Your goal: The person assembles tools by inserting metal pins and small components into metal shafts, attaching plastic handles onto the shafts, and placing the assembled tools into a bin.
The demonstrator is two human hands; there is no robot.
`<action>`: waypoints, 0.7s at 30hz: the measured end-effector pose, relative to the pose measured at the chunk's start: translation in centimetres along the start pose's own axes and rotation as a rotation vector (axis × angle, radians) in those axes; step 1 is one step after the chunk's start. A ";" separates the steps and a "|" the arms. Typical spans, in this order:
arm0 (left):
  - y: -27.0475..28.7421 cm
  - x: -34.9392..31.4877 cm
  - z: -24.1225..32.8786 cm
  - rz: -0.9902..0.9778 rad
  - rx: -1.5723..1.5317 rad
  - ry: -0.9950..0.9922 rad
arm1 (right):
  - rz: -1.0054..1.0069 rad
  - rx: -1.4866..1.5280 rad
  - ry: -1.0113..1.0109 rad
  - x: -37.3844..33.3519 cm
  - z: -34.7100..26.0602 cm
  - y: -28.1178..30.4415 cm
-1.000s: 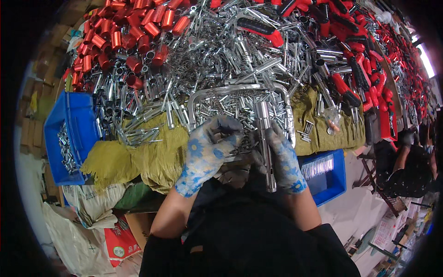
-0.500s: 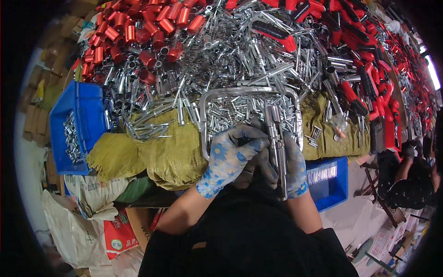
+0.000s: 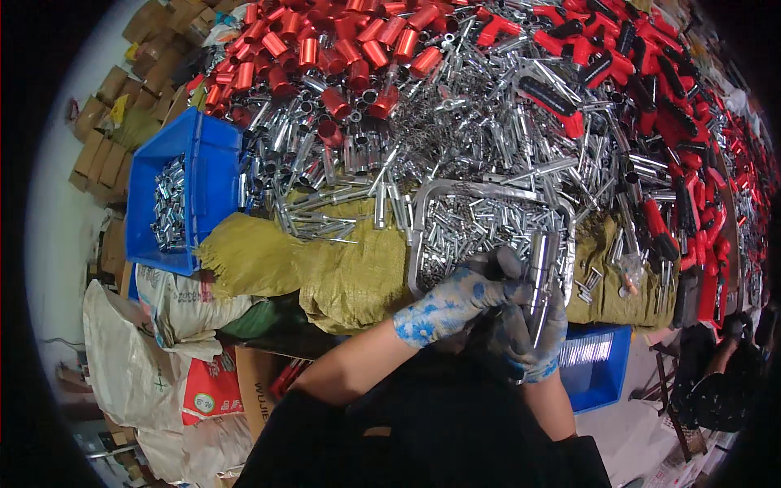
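Observation:
A shiny metal tubular part stands lengthwise in my right hand, its far end over a metal-rimmed tray. The fingers of that grey-smeared glove wrap round the part's lower half. From the left, my left hand, in a blue-flowered glove with dirty fingertips, reaches to the same part. Its fingers are closed against the part's left side, and anything small between them is hidden. Many short metal pins fill the tray just beyond both hands.
Red cylinders, loose metal parts and red-black handles heap up behind. A blue bin of small metal pieces stands left, another blue bin low right. Yellow woven sacking lies in front. A person sits at far right.
The whole scene has shifted rightward in view. My left hand has come in closer against the tubular part, and the part now appears shorter and tilted in my right hand.

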State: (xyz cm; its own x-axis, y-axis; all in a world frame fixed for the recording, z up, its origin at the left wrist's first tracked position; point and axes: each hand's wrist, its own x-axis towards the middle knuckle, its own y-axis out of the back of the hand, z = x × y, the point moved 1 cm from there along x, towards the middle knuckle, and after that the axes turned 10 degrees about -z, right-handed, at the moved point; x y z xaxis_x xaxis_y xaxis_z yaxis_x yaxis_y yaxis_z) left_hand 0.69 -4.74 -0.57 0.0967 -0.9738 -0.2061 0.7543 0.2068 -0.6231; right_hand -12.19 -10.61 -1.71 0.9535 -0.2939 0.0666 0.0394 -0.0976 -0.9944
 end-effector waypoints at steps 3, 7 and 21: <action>0.2 -0.2 0.3 -0.001 0.170 -0.062 | 0.546 0.082 0.191 0.6 0.6 -0.9; -0.3 -0.4 1.5 -0.063 0.178 -0.193 | 0.402 -0.393 0.229 1.7 0.3 -2.4; -1.3 -3.4 -2.4 -0.119 0.345 0.091 | 0.391 -0.895 0.362 2.7 -0.2 -2.7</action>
State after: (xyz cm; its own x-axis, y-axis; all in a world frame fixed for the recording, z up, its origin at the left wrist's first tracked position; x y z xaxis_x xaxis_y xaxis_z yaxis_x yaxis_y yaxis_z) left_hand -2.22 -1.44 -0.87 -0.0511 -0.9735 -0.2230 0.9327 0.0333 -0.3591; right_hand -9.77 -11.31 1.17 0.6996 -0.7100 -0.0797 -0.6300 -0.5604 -0.5376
